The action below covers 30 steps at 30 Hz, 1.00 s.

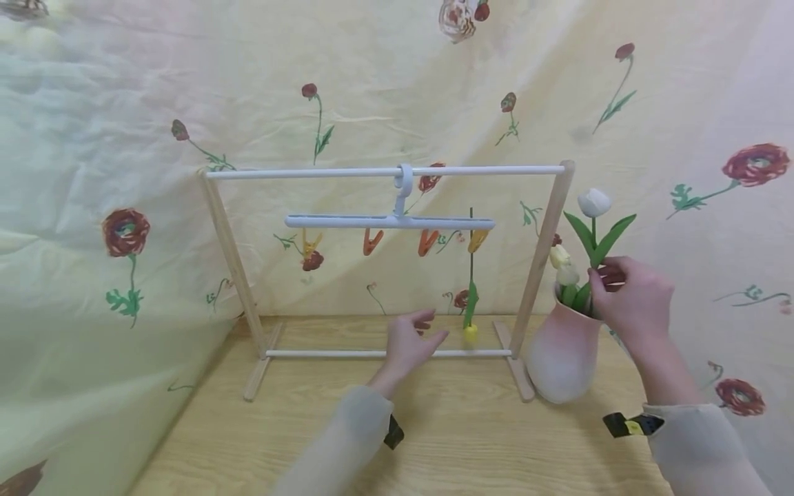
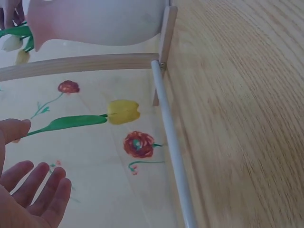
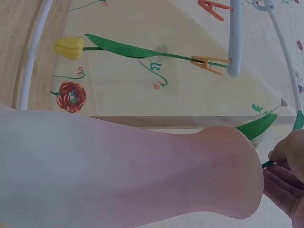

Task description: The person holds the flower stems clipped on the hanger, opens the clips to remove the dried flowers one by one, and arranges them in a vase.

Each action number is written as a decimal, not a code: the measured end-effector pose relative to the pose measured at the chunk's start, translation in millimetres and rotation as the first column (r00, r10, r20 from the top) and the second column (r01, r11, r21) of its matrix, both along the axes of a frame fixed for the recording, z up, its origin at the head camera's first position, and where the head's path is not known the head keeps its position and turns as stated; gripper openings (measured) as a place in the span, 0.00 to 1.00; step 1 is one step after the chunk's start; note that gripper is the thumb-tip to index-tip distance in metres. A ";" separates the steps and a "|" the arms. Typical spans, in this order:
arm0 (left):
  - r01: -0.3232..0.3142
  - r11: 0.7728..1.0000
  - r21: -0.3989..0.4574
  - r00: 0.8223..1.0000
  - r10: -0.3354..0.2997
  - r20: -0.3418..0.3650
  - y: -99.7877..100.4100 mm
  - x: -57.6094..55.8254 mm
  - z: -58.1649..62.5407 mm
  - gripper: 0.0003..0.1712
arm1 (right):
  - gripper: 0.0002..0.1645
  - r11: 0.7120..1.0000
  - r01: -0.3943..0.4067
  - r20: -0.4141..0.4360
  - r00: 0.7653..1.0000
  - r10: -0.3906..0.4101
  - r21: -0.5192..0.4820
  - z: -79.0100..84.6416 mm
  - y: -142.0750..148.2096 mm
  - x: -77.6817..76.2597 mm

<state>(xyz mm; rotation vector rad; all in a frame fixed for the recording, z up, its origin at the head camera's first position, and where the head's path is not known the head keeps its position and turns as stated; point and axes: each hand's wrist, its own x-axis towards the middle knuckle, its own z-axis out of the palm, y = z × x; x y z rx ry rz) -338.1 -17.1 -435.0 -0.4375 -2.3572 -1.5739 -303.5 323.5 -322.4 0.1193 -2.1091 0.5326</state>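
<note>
My right hand [image 1: 633, 296] pinches the stem of a white tulip [image 1: 594, 202] above the mouth of a pink and white vase [image 1: 564, 355]. Green leaves spread from that stem, and a cream tulip [image 1: 560, 257] leans at the vase's rim. A yellow tulip [image 1: 471, 333] hangs head down, its stem gripped by the yellow clip [image 1: 477, 240] at the hanger's right end. Just left of its flower, my left hand [image 1: 411, 344] reaches with fingers spread and holds nothing. In the left wrist view, the thumb overlaps the yellow tulip's stem.
A white hanger [image 1: 347, 221] hooks over the top bar of a wooden rack [image 1: 231, 255]. Two orange clips [image 1: 372, 242] and another yellow clip [image 1: 311, 242] hang from it with nothing in them. The vase stands beside the rack's right foot [image 1: 521, 379]. Flowered cloth backs the wooden table [image 1: 471, 441].
</note>
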 end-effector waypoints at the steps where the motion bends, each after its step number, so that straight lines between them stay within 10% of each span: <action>1: -0.007 1.000 -0.006 1.000 0.007 0.007 2.5 -2.4 -1.0 0.26 | 0.14 1.000 0.001 0.011 1.000 -0.001 0.004 -0.9 0.7 0.2; 24: 0.010 0.999 0.049 0.997 -0.013 0.070 67.1 -39.5 -11.3 0.34 | 0.16 0.998 -0.033 0.061 0.998 0.030 0.045 -15.4 10.6 10.4; 30: -0.057 0.998 0.040 0.996 0.054 0.074 74.3 -42.0 -13.4 0.34 | 0.33 0.999 -0.049 0.017 0.999 0.049 -0.001 -20.3 9.8 19.3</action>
